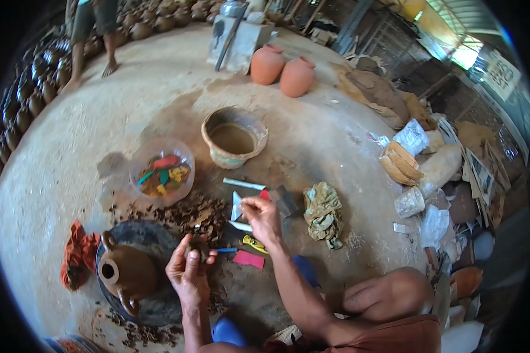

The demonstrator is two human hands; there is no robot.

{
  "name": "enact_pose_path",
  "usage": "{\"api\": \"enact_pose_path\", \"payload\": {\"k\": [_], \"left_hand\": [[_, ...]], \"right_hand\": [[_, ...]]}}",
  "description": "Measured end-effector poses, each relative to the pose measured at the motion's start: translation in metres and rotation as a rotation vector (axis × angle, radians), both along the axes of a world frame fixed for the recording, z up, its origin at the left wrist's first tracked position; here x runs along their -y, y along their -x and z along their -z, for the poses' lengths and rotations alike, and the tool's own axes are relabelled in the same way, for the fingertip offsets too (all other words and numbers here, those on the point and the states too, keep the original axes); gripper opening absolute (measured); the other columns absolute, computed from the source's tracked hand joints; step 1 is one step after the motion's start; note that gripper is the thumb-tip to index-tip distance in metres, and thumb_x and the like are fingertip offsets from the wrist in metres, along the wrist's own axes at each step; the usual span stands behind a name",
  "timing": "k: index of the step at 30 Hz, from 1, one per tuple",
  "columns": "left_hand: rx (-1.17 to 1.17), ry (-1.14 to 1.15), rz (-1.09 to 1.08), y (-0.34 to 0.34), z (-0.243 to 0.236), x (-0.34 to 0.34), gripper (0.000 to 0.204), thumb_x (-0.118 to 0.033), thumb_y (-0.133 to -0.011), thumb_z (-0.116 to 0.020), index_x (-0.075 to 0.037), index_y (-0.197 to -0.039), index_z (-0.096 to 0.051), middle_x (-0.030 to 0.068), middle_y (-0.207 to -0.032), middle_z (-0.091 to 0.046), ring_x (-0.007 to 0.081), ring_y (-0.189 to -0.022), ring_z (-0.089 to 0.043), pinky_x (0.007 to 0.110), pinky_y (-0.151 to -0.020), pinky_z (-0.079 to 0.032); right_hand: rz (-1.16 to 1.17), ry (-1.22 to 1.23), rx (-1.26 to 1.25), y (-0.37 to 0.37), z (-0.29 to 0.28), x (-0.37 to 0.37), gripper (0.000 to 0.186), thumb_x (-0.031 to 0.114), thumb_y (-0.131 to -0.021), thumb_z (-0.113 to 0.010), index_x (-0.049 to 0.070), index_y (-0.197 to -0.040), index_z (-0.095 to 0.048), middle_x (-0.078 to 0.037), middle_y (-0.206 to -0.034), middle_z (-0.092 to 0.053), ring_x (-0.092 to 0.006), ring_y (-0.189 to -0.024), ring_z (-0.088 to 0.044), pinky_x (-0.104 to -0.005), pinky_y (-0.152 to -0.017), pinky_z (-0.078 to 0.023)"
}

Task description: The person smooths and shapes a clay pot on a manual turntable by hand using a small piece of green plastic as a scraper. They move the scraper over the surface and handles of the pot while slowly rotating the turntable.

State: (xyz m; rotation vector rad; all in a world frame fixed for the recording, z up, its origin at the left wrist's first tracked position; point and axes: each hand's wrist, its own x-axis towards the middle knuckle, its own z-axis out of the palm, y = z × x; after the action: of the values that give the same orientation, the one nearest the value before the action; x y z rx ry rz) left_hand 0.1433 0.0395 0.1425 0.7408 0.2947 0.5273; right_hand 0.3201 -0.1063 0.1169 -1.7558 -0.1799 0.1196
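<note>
My left hand [188, 273] is closed around a small dark brown lump of clay [200, 247], fingers curled over it. My right hand [262, 220] is bent into a pinch above the tools on the floor; whatever its fingertips hold, if anything, is too small to make out. Close by its fingertips is a pale blue pointed piece [236, 206], and I cannot tell whether they touch. Left of my left hand, a brown clay pot [132, 270] with two handles lies on its side on a dark round board [168, 238]. A pink flat piece [249, 259] and a yellow cutter-like tool [255, 244] lie between my hands.
Clay scraps [200, 217] litter the floor. Beyond are a clear tub [188, 191] of coloured pieces and a basin [208, 150] of murky water. A crumpled cloth [323, 212] lies right, a red rag [79, 256] left. Farther off stand two orange jars [297, 76] and a person [94, 35].
</note>
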Motion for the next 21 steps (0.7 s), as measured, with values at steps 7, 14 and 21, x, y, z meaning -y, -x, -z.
{"api": "enact_pose_path", "payload": {"k": [7,14,21], "left_hand": [[0.270,-0.287,-0.482,-0.028,-0.129,-0.016,0.037,-0.003,-0.099,-0.061,0.001,-0.136,-0.060,0.0162,-0.124,-0.069,0.0249,-0.096,-0.073,0.033,-0.078,-0.063],[0.804,-0.811,-0.773,-0.114,-0.347,-0.023,0.042,-0.012,-0.098,-0.060,0.000,-0.139,-0.057,0.0216,-0.134,-0.060,0.0327,-0.109,-0.068,0.040,-0.091,-0.057],[0.099,-2.465,-0.364,-0.333,-0.539,0.104,0.051,-0.022,-0.099,-0.060,-0.001,-0.145,-0.053,0.0288,-0.147,-0.050,0.0447,-0.121,-0.062,0.048,-0.105,-0.051]], "right_hand": [[0.016,-0.155,0.030,0.004,0.010,-0.003,0.017,0.010,-0.093,-0.077,0.001,-0.107,-0.075,-0.003,-0.090,-0.075,-0.0070,-0.075,-0.065,-0.0238,-0.065,-0.052],[-0.005,-0.200,0.047,-0.002,-0.017,0.004,0.020,0.016,-0.094,-0.077,0.001,-0.107,-0.075,-0.001,-0.086,-0.074,-0.0053,-0.071,-0.063,-0.0236,-0.066,-0.052],[0.081,-0.369,0.046,-0.023,-0.015,0.000,0.015,0.006,-0.094,-0.076,-0.002,-0.106,-0.073,-0.002,-0.086,-0.072,-0.0056,-0.071,-0.061,-0.0227,-0.064,-0.050]]}}
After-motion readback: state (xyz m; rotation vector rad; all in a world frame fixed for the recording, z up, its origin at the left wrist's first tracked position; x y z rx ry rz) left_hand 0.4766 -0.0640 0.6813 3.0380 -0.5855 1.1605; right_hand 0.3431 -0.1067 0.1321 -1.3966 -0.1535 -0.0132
